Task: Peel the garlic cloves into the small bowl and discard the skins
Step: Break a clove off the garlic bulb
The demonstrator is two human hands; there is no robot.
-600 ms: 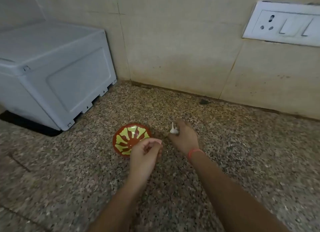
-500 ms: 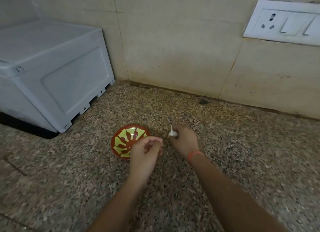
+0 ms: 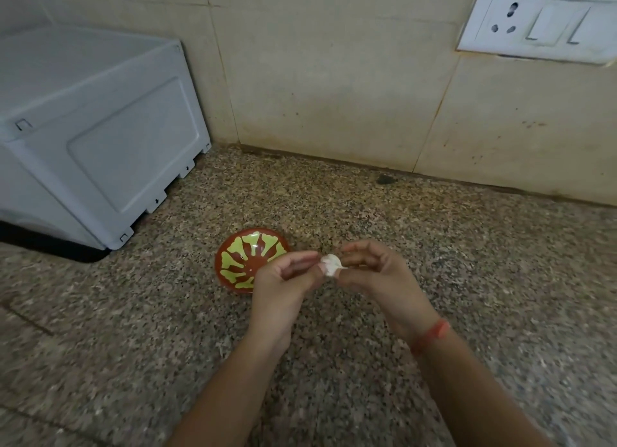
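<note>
The person's left hand (image 3: 283, 279) and right hand (image 3: 377, 276) met in front of them, lifted clear of the bench, with a small white, papery-skinned garlic clove (image 3: 330, 264) caught between them. Both hands were closed on it. The right thumb and forefinger pinched one end and the left fingertips nipped the other, while the remaining fingers curled loosely out of the way. To my eye that was a peeling grip, one hand steadying the clove while the other worked at the skin. I could not tell whether any skin had lifted yet.

A thin orange band (image 3: 432, 335) circled the right wrist.

Just to the left of the hands, partly hidden behind the left one, a small round red-brown bowl with a yellow-green petal pattern (image 3: 247, 251) sat on the speckled brown granite bench (image 3: 467, 279). It looked empty, which suggested the work was barely started. It stood close enough for a peeled clove to be dropped in with a short reach. I saw no container for the skins.

Further left, well apart from the bowl, a white boxy plastic appliance (image 3: 93, 129) stood against the beige tiled wall (image 3: 334, 79). A white socket-and-switch plate (image 3: 541, 22) was fixed high on the right.
</note>
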